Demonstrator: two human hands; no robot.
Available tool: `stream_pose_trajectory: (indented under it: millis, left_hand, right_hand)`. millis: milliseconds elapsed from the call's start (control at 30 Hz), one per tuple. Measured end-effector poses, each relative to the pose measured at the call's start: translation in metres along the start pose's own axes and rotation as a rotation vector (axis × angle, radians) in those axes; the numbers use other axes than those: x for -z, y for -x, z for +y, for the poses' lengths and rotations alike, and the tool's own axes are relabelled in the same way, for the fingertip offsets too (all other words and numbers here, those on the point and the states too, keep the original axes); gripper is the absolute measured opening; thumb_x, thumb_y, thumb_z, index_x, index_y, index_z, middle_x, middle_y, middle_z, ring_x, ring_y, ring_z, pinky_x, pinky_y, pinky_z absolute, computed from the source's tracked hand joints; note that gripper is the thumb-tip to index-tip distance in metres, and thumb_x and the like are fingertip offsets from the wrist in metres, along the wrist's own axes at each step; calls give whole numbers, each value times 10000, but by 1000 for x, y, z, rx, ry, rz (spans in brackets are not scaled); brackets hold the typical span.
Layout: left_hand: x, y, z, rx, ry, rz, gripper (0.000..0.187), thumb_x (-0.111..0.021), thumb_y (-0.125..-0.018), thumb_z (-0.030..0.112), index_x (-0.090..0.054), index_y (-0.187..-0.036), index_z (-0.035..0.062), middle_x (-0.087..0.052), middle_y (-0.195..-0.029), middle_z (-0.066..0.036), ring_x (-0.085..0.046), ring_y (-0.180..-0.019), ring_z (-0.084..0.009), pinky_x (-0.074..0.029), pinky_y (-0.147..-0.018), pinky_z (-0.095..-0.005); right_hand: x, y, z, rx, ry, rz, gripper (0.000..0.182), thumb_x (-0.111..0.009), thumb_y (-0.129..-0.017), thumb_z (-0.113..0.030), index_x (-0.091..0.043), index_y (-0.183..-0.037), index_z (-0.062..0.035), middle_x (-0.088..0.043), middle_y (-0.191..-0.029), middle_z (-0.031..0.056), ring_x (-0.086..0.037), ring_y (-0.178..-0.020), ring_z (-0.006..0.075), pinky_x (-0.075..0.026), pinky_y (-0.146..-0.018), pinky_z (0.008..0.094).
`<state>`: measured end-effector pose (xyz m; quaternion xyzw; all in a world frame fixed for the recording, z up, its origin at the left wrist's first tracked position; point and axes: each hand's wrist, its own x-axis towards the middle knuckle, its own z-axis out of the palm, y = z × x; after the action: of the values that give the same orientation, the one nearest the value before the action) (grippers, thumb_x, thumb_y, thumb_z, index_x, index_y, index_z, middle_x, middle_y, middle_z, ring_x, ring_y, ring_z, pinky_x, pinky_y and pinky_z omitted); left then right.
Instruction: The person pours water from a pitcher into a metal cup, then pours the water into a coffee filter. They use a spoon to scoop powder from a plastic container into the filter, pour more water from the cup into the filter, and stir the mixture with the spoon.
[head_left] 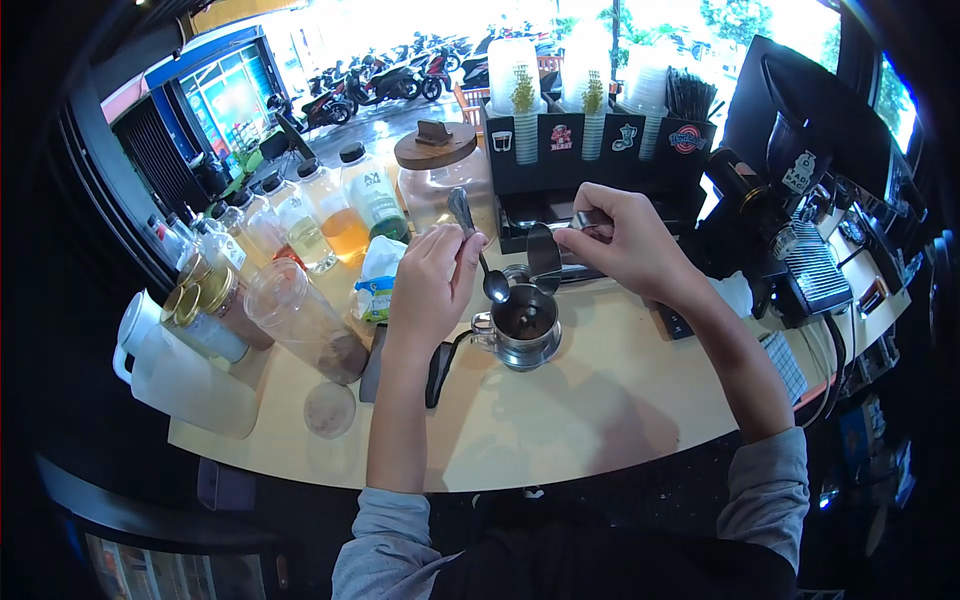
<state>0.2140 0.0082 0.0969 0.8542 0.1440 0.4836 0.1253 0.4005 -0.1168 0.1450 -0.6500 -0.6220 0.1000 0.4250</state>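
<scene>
The left hand (pixel 435 272) grasps a spoon (pixel 496 288) and the right hand (pixel 628 240) a tilted metal vessel (pixel 543 258), both just above the metal cup (pixel 528 347) on the table (pixel 570 430). The step appears to be transferring contents into this cup; the next move calls for steady wrists, keeping spoon and vessel over its mouth.

The left hand (pixel 432 275) holds a spoon (pixel 495 287) bowl down, near the rim of a cup (pixel 527 345); the right hand (pixel 635 240) grips a scoop (pixel 543 257) — tipped on edge — above it. Bottles (pixel 340 220) and a tub (pixel 292 305) stand leftward on the bench (pixel 600 420), a lidded jar (pixel 440 185) behind.
</scene>
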Motion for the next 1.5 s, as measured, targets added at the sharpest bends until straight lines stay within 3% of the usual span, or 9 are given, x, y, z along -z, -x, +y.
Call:
stream_pose_trajectory:
  millis: [100, 167, 267, 833, 900, 1400, 1500]
  left_hand:
    - [0, 0, 0, -27, -12, 16, 196, -577, -882, 135, -531, -764, -15, -567, -714, -149, -547, -677, -336, -425, -648, -402]
    - [-2, 0, 0, -36, -14, 15, 194, -578, -881, 137, -538, -767, -16, -575, -720, -152, -553, -683, -337, -428, -652, -401]
    - [-2, 0, 2, -37, -11, 3, 189, -580, -877, 137, -549, -772, -18, -589, -735, -158, -565, -695, -339, -433, -660, -400]
    - [-7, 1, 2, -55, -34, -14, 186, -584, -873, 135, -547, -774, -18, -584, -723, -162, -564, -696, -347, -437, -664, -405]
    - [-9, 1, 0, -96, -65, -3, 128, -581, -868, 98, -605, -822, -19, -566, -700, -137, -551, -657, -297, -422, -615, -364]
    - [-13, 2, 2, -95, -5, -28, 133, -593, -863, 103, -609, -818, -21, -586, -704, -140, -570, -651, -290, -434, -595, -356]
    - [-12, 2, 5, -61, 49, -62, 178, -602, -862, 127, -558, -785, -28, -599, -737, -158, -585, -706, -339, -453, -656, -401]
  right_hand:
    - [-1, 4, -9, 3, -100, 1, 284, -671, -809, -131, -455, -736, 38, -508, -601, 89, -448, -560, 103, -420, -534, 281]
    - [-1, 5, -14, 106, 58, -24, 294, -667, -840, -127, -416, -728, -23, -336, -569, -38, -344, -564, 16, -282, -461, 225]
    - [-7, 4, -14, 126, 8, -22, 312, -678, -829, -138, -408, -717, -28, -322, -573, -31, -261, -565, 53, -236, -461, 254]
    - [-11, -1, -9, 147, 83, 7, 299, -688, -810, -125, -425, -735, -3, -352, -570, -3, -284, -559, 71, -252, -467, 270]
    - [-9, 0, -7, 162, 85, 15, 294, -688, -810, -124, -430, -738, -1, -360, -571, -2, -287, -558, 70, -254, -468, 270]
    - [6, 20, -17, 113, 119, -4, 319, -700, -798, -141, -423, -709, -11, -330, -562, -2, -278, -551, 83, -252, -476, 277]
    - [9, 24, -16, 52, 98, -8, 307, -691, -808, -138, -424, -711, -21, -335, -561, -18, -285, -550, 58, -251, -472, 255]
